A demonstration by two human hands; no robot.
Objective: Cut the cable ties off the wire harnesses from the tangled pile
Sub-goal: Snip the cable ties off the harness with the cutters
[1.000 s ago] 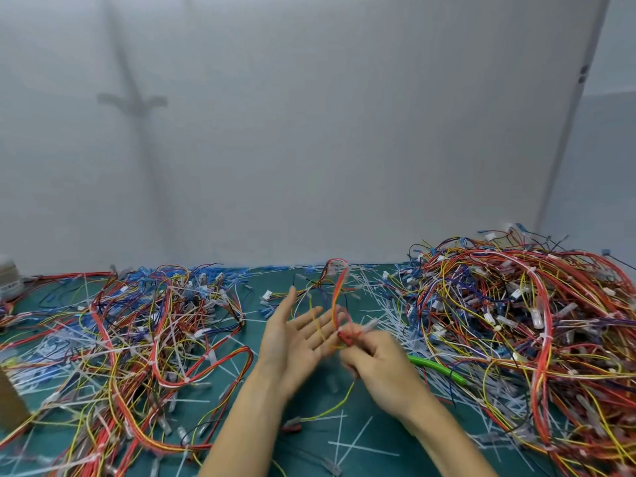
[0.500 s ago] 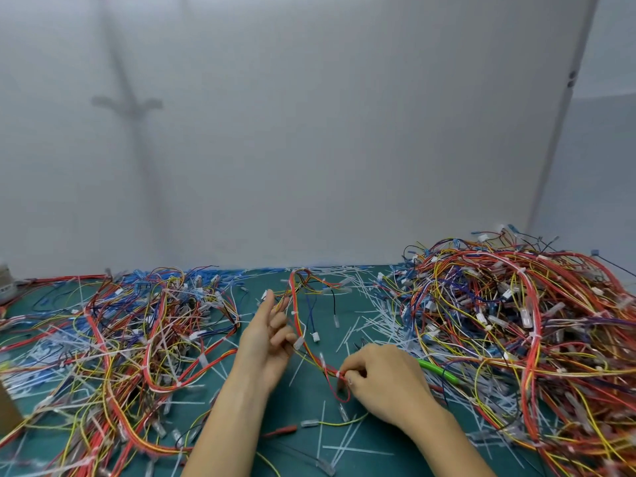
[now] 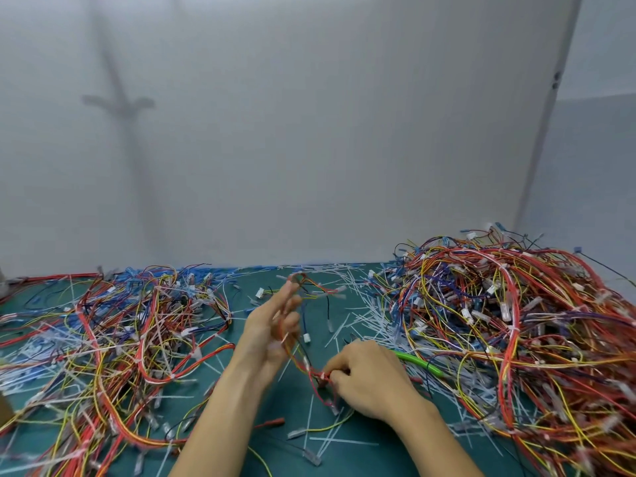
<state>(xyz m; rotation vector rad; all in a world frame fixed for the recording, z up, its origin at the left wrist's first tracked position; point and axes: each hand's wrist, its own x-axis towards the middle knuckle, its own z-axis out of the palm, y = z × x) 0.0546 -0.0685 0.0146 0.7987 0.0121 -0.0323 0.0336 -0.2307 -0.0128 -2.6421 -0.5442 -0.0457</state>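
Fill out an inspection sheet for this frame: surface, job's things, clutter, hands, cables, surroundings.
Surface: green mat, largely covered by wires and ties.
Job's things: harness stretched between both hands; tall tangled pile on the right, flatter spread pile on the left; green-handled tool behind the right hand, and I cannot tell whether it is held.
Clutter: cut white ties scattered over the mat; brown box corner at the left edge.
Hands: left hand raised, fingers mostly straight, wires draped over them; right hand pinches the harness at a white tie.
Cables: nothing seen beyond the harness wires.
Surroundings: plain grey wall with a faint shadow.
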